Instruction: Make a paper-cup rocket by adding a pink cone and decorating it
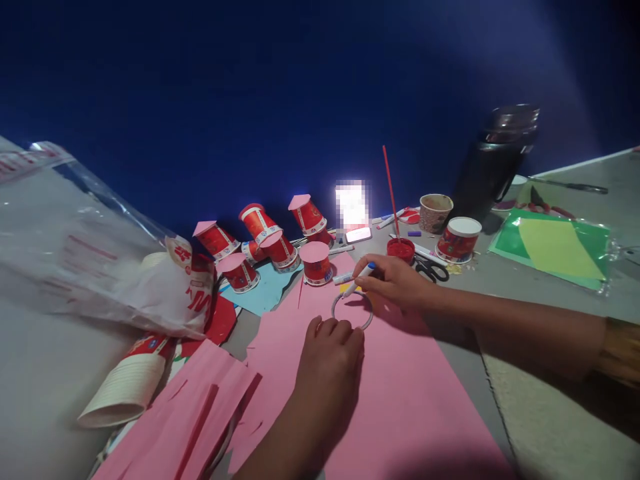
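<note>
My right hand is closed round a white marker with a blue end. The marker slants down, its lower end at the far edge of a pale ring. My left hand has its fingers curled over the near edge of this ring, pressing it onto a large pink sheet; the fingertips are partly hidden. Just beyond the hands a red paper cup with a pink disc on its end stands on the sheet. A small yellow piece lies behind the marker.
More red paper cups cluster at the back left. Stacked cups and a plastic bag are on the left. To the right are scissors, a red paint pot, a dark flask and a green packet.
</note>
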Demonstrator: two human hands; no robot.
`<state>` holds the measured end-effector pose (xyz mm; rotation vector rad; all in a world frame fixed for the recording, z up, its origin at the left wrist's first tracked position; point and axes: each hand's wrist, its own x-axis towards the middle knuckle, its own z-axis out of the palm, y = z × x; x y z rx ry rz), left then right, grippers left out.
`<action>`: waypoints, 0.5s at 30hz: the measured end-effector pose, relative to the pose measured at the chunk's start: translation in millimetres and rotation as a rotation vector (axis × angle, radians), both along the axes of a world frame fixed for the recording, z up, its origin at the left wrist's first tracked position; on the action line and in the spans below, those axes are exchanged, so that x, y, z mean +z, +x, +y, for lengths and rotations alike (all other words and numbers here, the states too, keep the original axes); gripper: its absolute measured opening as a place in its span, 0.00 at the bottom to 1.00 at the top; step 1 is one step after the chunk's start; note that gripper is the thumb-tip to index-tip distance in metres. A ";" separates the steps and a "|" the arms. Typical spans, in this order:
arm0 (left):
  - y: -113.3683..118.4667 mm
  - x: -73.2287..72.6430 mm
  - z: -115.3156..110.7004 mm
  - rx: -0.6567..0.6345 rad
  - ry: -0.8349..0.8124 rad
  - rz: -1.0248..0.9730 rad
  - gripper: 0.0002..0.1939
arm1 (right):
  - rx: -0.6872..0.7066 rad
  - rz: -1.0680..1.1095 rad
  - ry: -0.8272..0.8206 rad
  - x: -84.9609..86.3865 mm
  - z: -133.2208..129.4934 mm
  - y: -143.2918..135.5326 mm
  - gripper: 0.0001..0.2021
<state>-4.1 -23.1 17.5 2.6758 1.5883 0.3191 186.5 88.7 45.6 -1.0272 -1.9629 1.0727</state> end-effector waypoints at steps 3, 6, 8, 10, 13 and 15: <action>-1.0 -3.5 -1.3 0.019 -0.001 0.008 0.08 | 0.037 -0.041 0.029 -6.2 -1.0 -7.2 0.05; -1.1 -4.9 -2.1 0.022 -0.007 0.012 0.08 | 0.062 -0.130 0.110 -9.7 -2.5 -10.3 0.06; -0.7 -4.2 -2.2 0.016 -0.017 0.013 0.07 | 0.065 -0.164 0.163 -11.4 -2.0 -11.7 0.07; -0.4 -3.0 -1.9 0.016 -0.026 0.019 0.07 | 0.071 -0.189 0.210 -12.8 -0.6 -12.7 0.07; -0.1 -1.8 -0.9 0.015 -0.043 0.032 0.07 | 0.108 -0.221 0.236 -14.3 1.3 -13.4 0.08; 0.1 -1.1 -0.2 0.014 -0.052 0.034 0.07 | 0.127 -0.237 0.245 -15.0 2.2 -13.3 0.09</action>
